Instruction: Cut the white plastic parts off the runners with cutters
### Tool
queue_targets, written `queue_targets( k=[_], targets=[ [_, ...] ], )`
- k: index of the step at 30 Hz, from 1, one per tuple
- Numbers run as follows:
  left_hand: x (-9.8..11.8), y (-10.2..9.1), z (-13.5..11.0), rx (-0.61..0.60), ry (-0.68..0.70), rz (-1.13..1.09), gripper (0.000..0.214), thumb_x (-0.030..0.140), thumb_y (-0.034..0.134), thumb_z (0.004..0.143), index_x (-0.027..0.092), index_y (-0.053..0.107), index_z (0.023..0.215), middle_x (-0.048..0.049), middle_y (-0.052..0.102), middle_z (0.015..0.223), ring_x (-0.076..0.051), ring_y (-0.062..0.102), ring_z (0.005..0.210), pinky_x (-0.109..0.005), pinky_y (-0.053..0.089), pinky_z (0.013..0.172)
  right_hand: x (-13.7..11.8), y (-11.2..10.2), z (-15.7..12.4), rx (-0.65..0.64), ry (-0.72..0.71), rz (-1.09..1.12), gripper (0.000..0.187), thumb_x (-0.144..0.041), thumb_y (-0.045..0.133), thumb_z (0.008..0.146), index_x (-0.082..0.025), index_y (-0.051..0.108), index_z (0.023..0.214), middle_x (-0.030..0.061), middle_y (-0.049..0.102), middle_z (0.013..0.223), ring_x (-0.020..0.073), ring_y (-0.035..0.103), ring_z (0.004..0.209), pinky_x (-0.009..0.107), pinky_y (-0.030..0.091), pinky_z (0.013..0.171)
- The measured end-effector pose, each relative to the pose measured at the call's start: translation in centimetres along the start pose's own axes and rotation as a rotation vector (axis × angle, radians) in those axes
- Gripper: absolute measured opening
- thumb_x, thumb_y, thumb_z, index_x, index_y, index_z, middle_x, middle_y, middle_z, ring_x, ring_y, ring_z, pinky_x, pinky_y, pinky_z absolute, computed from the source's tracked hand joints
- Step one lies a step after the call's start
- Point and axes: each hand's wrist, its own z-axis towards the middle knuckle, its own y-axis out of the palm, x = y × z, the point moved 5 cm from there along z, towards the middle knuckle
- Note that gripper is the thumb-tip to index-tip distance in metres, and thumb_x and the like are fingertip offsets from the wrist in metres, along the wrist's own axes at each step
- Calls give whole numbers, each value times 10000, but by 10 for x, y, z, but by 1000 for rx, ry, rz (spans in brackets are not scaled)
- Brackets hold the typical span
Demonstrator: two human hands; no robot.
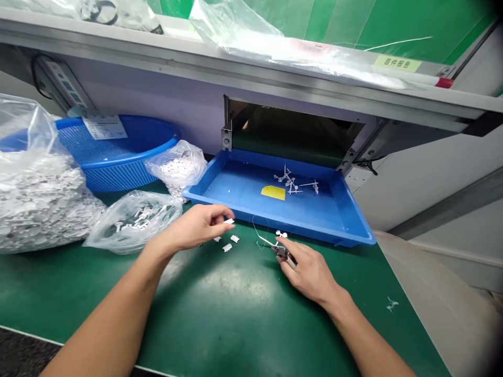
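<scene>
Left hand [192, 228] pinching a small white plastic part [228, 221]; right hand [308, 272] closed around small side cutters [280, 251]; both above the green counter [78, 293], loose white parts [227, 247] between them, just before a blue tray [251, 212].

A green-topped workbench [78, 298] runs beneath both hands, with three small white plastic parts [227, 247] lying just below the fingertips of the left hand [192, 226] and two more white pieces [280, 233] just past the right hand [310, 272]. Beyond the hands, a blue plastic tray [275, 214] sits against the bench's back edge, holding white runners. Left of the left hand lie a clear bag of white parts [133, 222], a larger bulging bag [39, 204] and a blue mesh basket [118, 175], while a white scrap [392, 303] lies well right of the right hand.
</scene>
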Motion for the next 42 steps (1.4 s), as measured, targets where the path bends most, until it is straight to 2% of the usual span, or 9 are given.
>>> queue_targets(
  k=[3, 6, 10, 15, 20, 23, 25, 29, 42],
  targets=[
    [-24, -9, 0, -131, -102, 112, 355, 468, 647, 819, 198, 678, 1047, 34, 591, 626, -122, 518, 512, -199, 344, 462, 1, 10, 3, 8, 40, 2, 235, -238, 522, 877, -251, 639, 1080, 24, 655, 890, 199, 596, 823, 302, 448, 753],
    [-24, 0, 4, -99, -60, 97, 395, 489, 626, 844, 203, 669, 1113, 27, 619, 663, -136, 551, 561, -208, 385, 512, 0, 4, 4, 40, 94, 103, 119, -207, 518, 866, -230, 630, 896, -4, 627, 810, 163, 568, 749, 267, 422, 694],
    [5, 24, 8, 42, 193, 26, 292, 379, 571, 917, 197, 674, 1121, -34, 675, 953, -161, 626, 818, -230, 467, 759, -11, -4, 3, -4, 100, 340, 106, -246, 521, 882, -208, 616, 852, -28, 571, 724, 121, 503, 636, 230, 396, 610],
    [26, 64, 3, -41, 427, 25, 290, 280, 564, 944, 194, 629, 1214, -69, 657, 1042, -172, 619, 928, -250, 462, 846, -25, -1, 0, -74, 68, 462, 95, -240, 548, 860, -196, 618, 814, -29, 570, 712, 111, 498, 633, 221, 397, 615],
    [27, 68, 5, 60, 263, -136, 236, 298, 511, 963, 167, 684, 1057, -55, 683, 905, -160, 632, 779, -250, 497, 723, -17, -6, 0, 14, 144, 669, 331, -326, 529, 887, -217, 545, 1199, 10, 650, 888, 141, 568, 695, 250, 467, 658],
    [29, 71, 5, 77, 99, -459, 231, 324, 559, 933, 157, 689, 1026, -39, 694, 849, -145, 628, 667, -229, 507, 607, -5, -11, 1, 152, 232, 531, 275, -319, 496, 900, -220, 560, 1149, 20, 660, 905, 160, 588, 724, 276, 475, 699],
    [34, 75, 3, 99, 99, -537, 210, 302, 606, 903, 154, 702, 1018, -48, 702, 897, -165, 651, 749, -239, 524, 667, -5, -10, 2, 144, 202, 333, 168, -262, 510, 866, -217, 611, 992, 24, 653, 879, 180, 590, 772, 291, 457, 730],
    [40, 81, 0, 153, 175, -454, 174, 238, 623, 897, 187, 722, 1031, -38, 704, 986, -167, 660, 867, -239, 514, 783, -14, -3, 1, 89, 68, 120, 167, -182, 518, 809, -218, 603, 947, 36, 639, 908, 213, 569, 856, 322, 429, 788],
    [40, 84, -1, 179, 285, -329, 187, 273, 609, 922, 189, 716, 1050, -45, 709, 951, -161, 665, 826, -244, 526, 756, -17, -3, 1, 87, 56, 43, 225, -142, 539, 801, -224, 588, 1004, 33, 630, 952, 219, 544, 882, 327, 411, 798]
  ],
)
